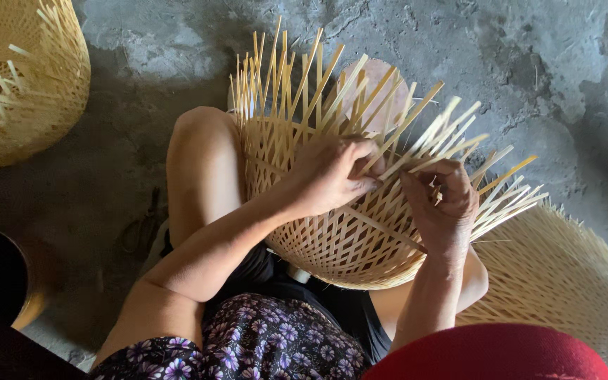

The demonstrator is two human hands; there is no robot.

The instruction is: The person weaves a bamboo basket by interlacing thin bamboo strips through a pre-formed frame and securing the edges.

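Resting on the lap, a half-woven basket (332,239) is worked by both hands. Strips (416,144) at its rim are pinched by the left hand (332,176); another strip is gripped by the right hand (445,204). Finished baskets (22,77) are seen beside it on the concrete floor (529,63).

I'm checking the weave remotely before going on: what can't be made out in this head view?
- Left hand fingertips: tucked among the bamboo strips, so the grip is unclear.
- Right hand: curled fingers hide which strip it pinches.
- Half-woven basket: the base is hidden behind the lap and forearms.
- Second basket: cut off by the left edge.
- Dark tool on the floor: too shadowed to identify.
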